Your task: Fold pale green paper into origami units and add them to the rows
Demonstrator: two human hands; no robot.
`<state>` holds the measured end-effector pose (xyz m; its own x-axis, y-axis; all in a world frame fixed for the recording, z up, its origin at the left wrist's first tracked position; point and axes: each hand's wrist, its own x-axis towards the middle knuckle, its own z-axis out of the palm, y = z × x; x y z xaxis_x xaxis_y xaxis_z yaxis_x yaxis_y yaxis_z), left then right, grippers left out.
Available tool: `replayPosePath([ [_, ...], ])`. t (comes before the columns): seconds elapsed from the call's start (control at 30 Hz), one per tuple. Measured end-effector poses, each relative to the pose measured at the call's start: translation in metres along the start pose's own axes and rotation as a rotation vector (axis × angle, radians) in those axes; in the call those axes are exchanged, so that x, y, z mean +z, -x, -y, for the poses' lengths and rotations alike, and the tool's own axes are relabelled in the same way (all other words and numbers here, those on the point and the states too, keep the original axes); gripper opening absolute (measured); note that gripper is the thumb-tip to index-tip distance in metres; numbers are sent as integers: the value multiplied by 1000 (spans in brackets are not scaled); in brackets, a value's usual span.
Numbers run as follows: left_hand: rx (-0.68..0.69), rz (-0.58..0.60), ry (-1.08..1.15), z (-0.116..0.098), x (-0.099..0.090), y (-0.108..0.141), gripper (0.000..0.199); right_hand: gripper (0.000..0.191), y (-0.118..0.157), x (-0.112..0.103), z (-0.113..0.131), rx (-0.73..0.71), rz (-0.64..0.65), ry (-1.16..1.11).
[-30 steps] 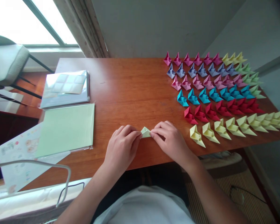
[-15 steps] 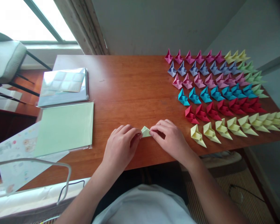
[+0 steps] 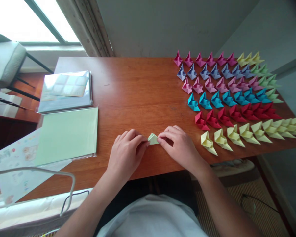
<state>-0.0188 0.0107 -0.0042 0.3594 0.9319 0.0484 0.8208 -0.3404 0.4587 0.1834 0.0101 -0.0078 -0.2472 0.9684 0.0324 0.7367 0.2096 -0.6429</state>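
Note:
A small piece of pale green folded paper (image 3: 153,139), pointed at the top, is between my hands near the front of the wooden table (image 3: 133,98). My left hand (image 3: 129,149) pinches its left corner between thumb and forefinger. On the opposite corner, my right hand (image 3: 177,144) has its thumb and fingertips closed. The covered corners are hidden by my fingers. Nearest to my right hand is a row of pale yellow paper boats (image 3: 208,144).
More paper boats stand in rows at the right: red (image 3: 201,121), blue (image 3: 193,102), pink, purple and magenta. At the left lie a pack of green paper (image 3: 69,136), a wrapped pack with a card (image 3: 69,85) and a printed sheet (image 3: 12,164). A cable (image 3: 39,170) crosses below.
The view has shifted slightly. Both hands still grip the paper's corners, and its peak looks a little flatter; otherwise little differs.

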Motion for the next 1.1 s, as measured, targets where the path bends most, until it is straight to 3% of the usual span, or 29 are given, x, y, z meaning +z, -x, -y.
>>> replayPosePath([
  [0.27, 1, -1, 33, 2, 1, 3, 17, 12, 1, 0, 0, -2, 2, -2],
  [0.53, 7, -35, -161, -4, -2, 4, 20, 12, 0, 1, 0, 7, -1, 10],
  [0.83, -42, -14, -47, 2, 1, 2, 15, 14, -2, 2, 1, 23, -3, 14],
  [1.1, -35, -63, -131, -1, 5, 6, 17, 13, -3, 2, 1, 33, -2, 22],
])
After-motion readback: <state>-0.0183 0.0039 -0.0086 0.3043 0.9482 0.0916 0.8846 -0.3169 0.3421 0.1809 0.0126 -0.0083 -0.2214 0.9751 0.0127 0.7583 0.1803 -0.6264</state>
